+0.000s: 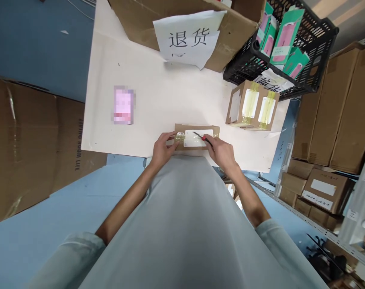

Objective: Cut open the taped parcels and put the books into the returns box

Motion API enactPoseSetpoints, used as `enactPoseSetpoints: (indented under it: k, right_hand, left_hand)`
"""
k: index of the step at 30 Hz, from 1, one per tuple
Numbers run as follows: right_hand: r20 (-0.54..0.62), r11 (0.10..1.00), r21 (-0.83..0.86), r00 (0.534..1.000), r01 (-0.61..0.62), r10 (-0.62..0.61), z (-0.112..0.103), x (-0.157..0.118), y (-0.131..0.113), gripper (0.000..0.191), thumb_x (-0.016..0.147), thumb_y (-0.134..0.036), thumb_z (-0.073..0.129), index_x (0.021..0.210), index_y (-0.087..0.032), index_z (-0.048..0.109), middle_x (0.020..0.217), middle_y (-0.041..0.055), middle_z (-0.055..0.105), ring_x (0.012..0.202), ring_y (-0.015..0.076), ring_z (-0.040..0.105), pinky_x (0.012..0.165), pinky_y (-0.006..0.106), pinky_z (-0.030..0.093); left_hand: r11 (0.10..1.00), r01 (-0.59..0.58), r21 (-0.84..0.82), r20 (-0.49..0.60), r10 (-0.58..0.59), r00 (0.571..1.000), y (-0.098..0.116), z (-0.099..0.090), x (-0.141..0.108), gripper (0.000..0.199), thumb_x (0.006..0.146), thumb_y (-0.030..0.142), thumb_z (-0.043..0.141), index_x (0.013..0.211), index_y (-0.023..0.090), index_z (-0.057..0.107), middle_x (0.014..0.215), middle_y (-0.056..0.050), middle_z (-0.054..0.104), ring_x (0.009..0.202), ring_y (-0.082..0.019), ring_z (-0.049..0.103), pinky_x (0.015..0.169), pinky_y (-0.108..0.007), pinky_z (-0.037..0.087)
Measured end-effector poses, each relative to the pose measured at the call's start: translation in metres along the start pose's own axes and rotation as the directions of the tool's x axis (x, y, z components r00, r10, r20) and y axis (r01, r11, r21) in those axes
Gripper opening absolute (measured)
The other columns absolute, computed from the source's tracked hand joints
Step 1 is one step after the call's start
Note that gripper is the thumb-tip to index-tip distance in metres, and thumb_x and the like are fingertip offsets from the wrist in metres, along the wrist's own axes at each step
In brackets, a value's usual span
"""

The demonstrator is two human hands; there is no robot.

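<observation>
A small brown cardboard box (179, 147) with a white label and yellowish tape lies at the table's near edge, in front of my body. My left hand (163, 149) grips its left end, thumb and fingers on the taped part. In my right hand (223, 152), at the box's right end, is a thin pointed tool (206, 139) with a dark blade and a red part. The blade points left over the white label (190, 138). Whether its tip touches the label cannot be made out.
On the white table (155, 96) stand a large carton (137, 24) with a paper sign, a black crate (317, 52) of green-pink boxes and two taped boxes (235, 106). A blurred pink item (123, 105) lies left. Shelved cartons (323, 188) stand right.
</observation>
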State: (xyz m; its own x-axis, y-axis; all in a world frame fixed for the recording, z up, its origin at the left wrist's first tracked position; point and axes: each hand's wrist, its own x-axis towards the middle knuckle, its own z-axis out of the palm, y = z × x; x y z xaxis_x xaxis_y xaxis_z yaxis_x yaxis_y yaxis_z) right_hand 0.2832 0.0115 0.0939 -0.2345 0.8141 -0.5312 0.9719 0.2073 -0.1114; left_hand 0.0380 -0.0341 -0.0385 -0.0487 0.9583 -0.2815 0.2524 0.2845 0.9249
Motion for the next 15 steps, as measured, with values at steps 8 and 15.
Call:
enactPoseSetpoints:
  k: [8,15]
  right_hand:
    - [0.313,0.91,-0.264,0.92,0.321,-0.234,-0.023,0.046,-0.045,0.049,0.121,-0.032,0.027,0.167,-0.028,0.044,0.124,0.0159,0.073,0.104,0.0282,0.075,0.084,0.034,0.046]
    - [0.374,0.863,-0.324,0.89,0.388,-0.26,-0.032,0.057,-0.048,0.052,0.115,-0.017,0.035,0.165,-0.025,0.044,0.124,0.017,0.074,0.101,0.0289,0.076,0.083,0.036,0.048]
  left_hand:
    - [0.998,0.019,-0.051,-0.013,-0.02,1.0,-0.006,0.003,0.003,0.045,0.097,0.038,0.073,0.14,0.027,0.072,0.137,-0.011,0.07,0.125,-0.028,0.074,0.078,-0.032,0.071]
    - [0.997,0.024,-0.067,-0.01,-0.024,1.0,-0.008,0.004,0.005,0.045,0.097,0.038,0.072,0.14,0.026,0.073,0.136,-0.011,0.07,0.125,-0.028,0.073,0.081,-0.033,0.071]
